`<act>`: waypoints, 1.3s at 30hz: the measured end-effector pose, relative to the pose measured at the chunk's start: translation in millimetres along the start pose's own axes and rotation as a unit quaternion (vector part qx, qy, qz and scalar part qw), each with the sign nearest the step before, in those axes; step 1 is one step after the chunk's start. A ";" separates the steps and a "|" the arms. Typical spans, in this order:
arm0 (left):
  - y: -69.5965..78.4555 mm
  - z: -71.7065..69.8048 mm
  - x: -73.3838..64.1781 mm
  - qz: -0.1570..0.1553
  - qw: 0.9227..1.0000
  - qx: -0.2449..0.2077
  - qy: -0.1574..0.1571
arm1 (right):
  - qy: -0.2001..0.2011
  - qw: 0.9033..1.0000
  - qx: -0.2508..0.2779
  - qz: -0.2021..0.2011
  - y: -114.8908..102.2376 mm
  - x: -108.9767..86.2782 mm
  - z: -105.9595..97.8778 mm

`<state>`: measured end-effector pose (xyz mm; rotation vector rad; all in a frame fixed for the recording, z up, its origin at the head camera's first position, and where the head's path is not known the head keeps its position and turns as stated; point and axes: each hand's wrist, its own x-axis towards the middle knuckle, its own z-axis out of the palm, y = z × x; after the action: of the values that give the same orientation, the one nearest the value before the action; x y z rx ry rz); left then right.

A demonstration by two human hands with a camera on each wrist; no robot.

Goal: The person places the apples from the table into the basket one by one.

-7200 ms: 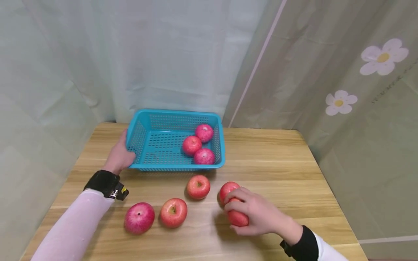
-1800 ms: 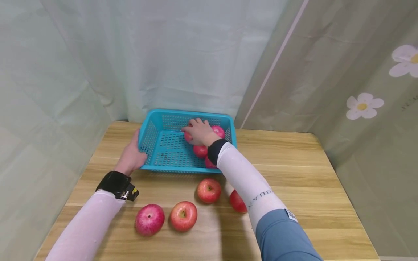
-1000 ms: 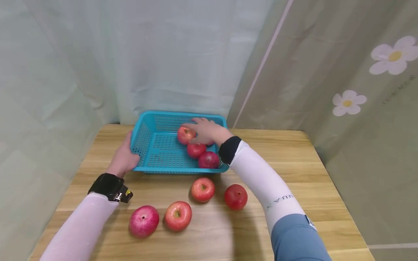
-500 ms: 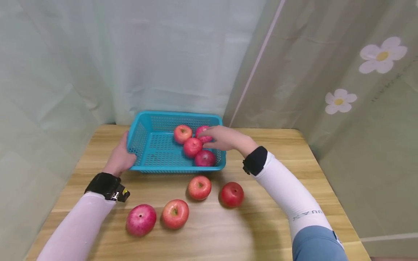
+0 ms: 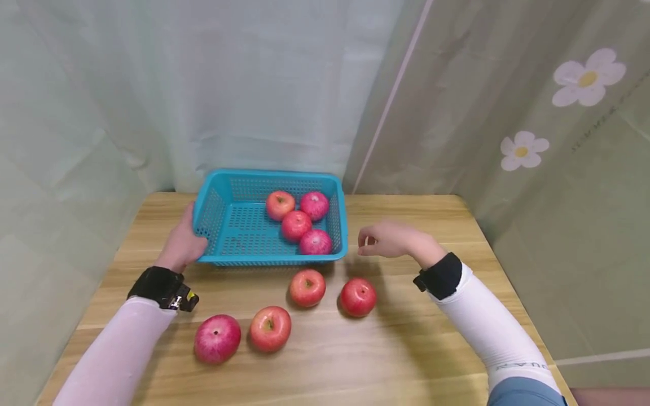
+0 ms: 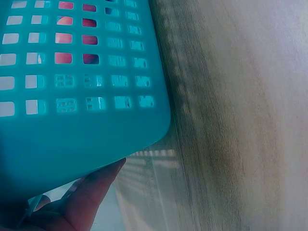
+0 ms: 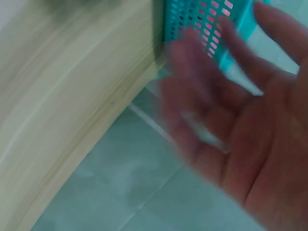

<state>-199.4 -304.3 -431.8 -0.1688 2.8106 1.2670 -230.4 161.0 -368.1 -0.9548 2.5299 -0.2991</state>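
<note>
Hovering loosely curled and empty, the bare right hand (image 5: 390, 238) sits right of the rectangular blue plastic basket (image 5: 269, 259), whose left end the bare left hand (image 5: 181, 242) grips.

And my bare right hand (image 5: 391, 238) has let go, it's out of the blue perforated plastic basket (image 5: 269, 259) and over the wood-grain table (image 5: 355, 366), past the basket's right edge! The round red-yellow apple (image 5: 280, 205) it gripped now lies inside, near the back edge: four fruits, up from three.
</note>
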 end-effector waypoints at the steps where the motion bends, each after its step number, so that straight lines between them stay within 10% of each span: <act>1: 0.3 -0.3 -0.3 -0.002 1.000 0.000 -0.001 | -0.019 1.000 -0.003 0.023 1.7 -4.6 0.9; 16: 1.9 -1.4 1.4 0.002 1.000 -0.001 0.006 | -0.039 0.989 -0.022 0.143 18.1 -22.5 19.0; 39: 5.9 -2.2 -1.7 0.005 1.000 -0.007 0.005 | -0.052 0.996 0.009 0.072 -19.0 -26.1 48.2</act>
<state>-198.5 -301.9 -425.8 -0.1616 2.8157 1.2935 -179.8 161.9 -396.6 -0.7549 2.4798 -0.2228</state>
